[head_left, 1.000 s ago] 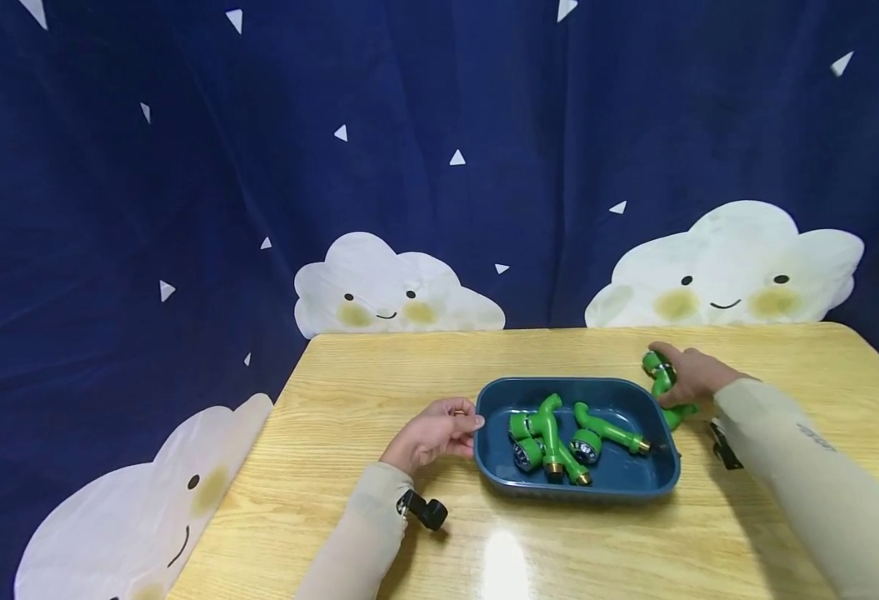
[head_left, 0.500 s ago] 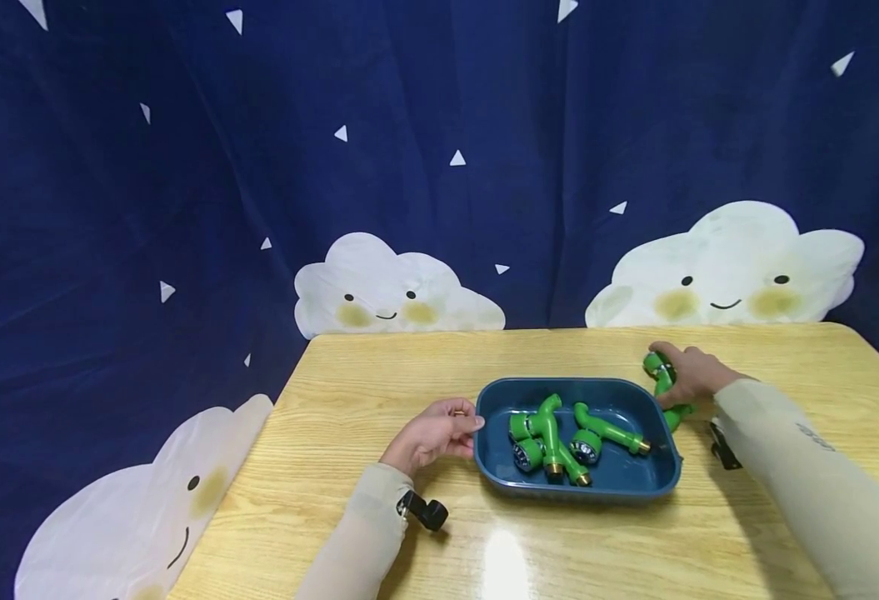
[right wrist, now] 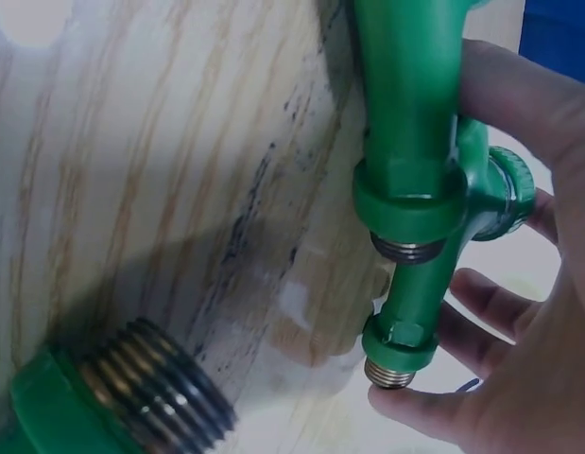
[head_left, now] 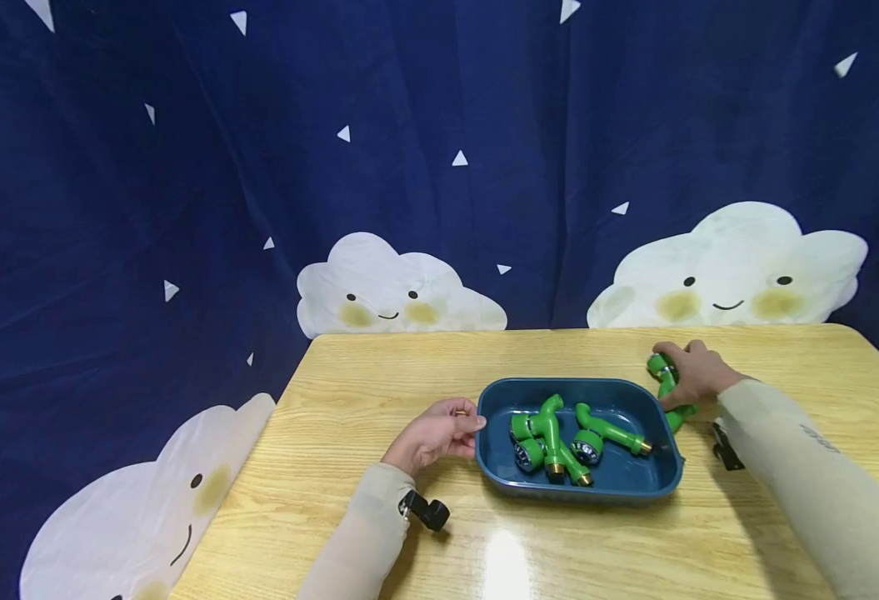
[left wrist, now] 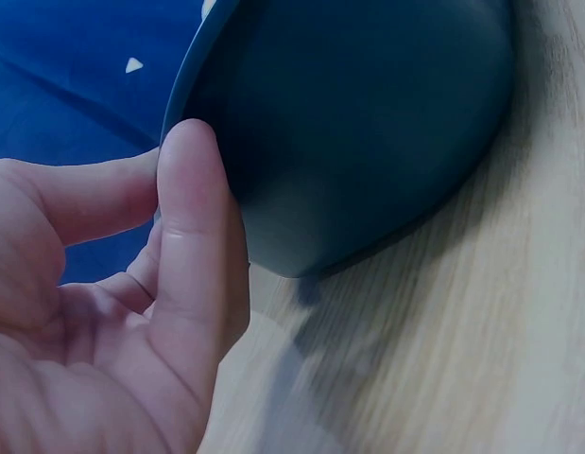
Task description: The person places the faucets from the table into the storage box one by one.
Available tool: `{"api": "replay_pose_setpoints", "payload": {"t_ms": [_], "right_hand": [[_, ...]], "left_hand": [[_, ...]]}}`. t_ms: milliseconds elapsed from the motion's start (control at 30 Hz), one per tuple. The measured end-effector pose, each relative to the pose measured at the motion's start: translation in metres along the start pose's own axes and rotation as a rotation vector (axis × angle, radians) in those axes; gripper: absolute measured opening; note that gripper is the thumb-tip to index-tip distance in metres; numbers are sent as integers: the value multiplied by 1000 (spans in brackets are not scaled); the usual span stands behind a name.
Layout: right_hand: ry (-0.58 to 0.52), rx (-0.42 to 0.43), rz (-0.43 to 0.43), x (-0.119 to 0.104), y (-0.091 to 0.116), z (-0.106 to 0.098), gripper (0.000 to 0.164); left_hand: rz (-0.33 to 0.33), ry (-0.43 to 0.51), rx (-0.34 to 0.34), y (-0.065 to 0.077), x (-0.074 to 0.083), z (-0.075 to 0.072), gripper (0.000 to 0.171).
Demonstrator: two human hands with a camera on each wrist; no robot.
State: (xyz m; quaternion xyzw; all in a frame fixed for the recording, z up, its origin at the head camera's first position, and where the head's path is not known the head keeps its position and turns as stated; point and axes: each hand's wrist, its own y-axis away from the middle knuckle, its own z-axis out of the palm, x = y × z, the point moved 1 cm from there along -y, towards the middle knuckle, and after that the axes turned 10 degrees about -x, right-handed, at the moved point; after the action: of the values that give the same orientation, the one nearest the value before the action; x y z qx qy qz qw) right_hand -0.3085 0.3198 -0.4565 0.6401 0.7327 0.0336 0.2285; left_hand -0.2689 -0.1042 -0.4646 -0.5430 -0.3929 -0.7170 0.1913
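Note:
In the head view a dark blue tub [head_left: 559, 490] stands on the wooden table with several green plastic taps [head_left: 550, 433] lying in it, their brass threaded ends showing. My left hand [head_left: 435, 432] pinches the tub's left rim. The left wrist view has the thumb [left wrist: 190, 203] inside the tub's wall and fingers outside. Beyond the tub's right end, my right hand [head_left: 696, 375] grips a green tap [head_left: 664, 367] with its fingers spread along it. The right wrist view reveals two green taps [right wrist: 410, 123] close together at that hand; their exact contact is partly hidden.
Another green threaded tap end [right wrist: 75, 407] shows at the lower left of the right wrist view. The light wooden table [head_left: 379, 367] runs back to a dark blue curtain [head_left: 424, 100] with white cloud and triangle shapes.

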Motion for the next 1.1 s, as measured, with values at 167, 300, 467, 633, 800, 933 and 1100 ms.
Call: {"api": "replay_pose_setpoints", "payload": {"t_ms": [167,300,467,633,800,933,1100], "right_hand": [[0,12,25,3,-3,2,93],[-2,20,29,4,-2,3,94],[-4,21,34,3,1,1,99],[-5,29,21,2,3,-4,101],[-13,42,9,2,7,-6,101],[-16,45,9,3,10,-5,105],[-23,61,-5,2,14,-7,109]], "left_hand": [[-5,3,5,-1,-1,0,11],[-6,12,5,-2,0,0,11],[-9,11,4,-2,0,0,11],[-8,9,-1,-1,0,0,12],[-6,9,5,0,1,0,11],[-2,15,-5,0,-1,0,12],[1,13,-3,0,-1,0,11]]}}
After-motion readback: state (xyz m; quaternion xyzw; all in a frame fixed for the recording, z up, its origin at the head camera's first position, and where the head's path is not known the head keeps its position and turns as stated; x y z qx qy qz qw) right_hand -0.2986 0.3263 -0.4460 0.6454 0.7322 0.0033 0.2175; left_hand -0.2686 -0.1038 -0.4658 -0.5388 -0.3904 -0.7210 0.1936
